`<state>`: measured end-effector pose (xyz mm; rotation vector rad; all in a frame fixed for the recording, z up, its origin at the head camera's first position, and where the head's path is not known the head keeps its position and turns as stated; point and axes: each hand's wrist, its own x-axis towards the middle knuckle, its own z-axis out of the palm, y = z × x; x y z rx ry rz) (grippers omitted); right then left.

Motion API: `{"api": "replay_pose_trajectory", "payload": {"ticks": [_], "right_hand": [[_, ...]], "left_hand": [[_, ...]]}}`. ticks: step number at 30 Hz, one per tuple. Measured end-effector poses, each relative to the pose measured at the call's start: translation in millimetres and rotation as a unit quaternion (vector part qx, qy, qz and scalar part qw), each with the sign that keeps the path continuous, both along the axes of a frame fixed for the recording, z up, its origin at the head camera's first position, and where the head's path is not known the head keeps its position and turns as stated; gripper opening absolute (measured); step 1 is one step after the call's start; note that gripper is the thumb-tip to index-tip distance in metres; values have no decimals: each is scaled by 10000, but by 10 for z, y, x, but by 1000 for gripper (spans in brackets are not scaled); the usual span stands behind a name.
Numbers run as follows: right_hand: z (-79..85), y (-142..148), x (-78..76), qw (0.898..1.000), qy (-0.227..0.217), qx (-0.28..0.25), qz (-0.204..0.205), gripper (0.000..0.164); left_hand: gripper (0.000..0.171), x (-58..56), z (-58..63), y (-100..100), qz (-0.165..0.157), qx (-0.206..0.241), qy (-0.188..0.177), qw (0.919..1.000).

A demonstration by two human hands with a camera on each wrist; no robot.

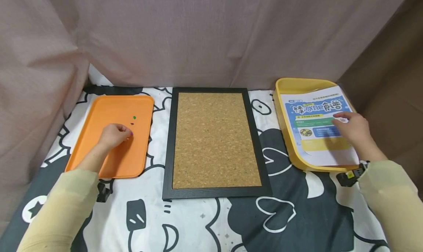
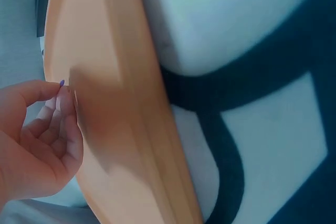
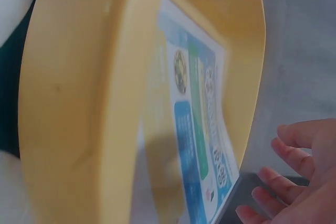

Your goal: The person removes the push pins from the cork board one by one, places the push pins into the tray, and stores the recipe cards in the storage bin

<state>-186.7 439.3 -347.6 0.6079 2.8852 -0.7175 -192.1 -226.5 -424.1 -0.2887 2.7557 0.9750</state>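
Observation:
Over the orange tray [image 1: 115, 107], my left hand [image 1: 115, 135] pinches a tiny purple pushpin [image 2: 62, 83] between thumb and forefinger, the other fingers curled in. Only its coloured end shows. A green pushpin [image 1: 134, 117] and a small dark piece [image 1: 132, 124] lie on the tray just beyond that hand. At the right, my right hand [image 1: 354, 129] hovers over a printed sheet [image 1: 322, 118] with blue, green and yellow blocks, its fingers loosely bent and holding nothing. The sheet lies in a yellow bin [image 1: 284, 116]; whether a fingertip touches the paper, I cannot tell.
Between tray and bin lies a cork board [image 1: 214, 142] in a black frame. A black, white and grey patterned cloth [image 1: 198, 222] covers the table. Behind it hangs a brownish curtain [image 1: 198, 35], which also runs down the left side.

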Motion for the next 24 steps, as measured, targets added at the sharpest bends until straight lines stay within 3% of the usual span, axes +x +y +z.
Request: {"api": "replay_pose_trajectory", "payload": {"ticks": [10,17,24], "right_hand": [[-228,97,-105,9988,318,363,67,57],[-86,-66,-46,9973,551,346,331,48],[14,-324,9,9957,625,18,683,54]], "left_hand": [[21,3,-12,21,214,0,-124,9997],[26,-55,72,3,135,62,25,9999],[31,-83,182,43,-309,-82,666,9973]]}}
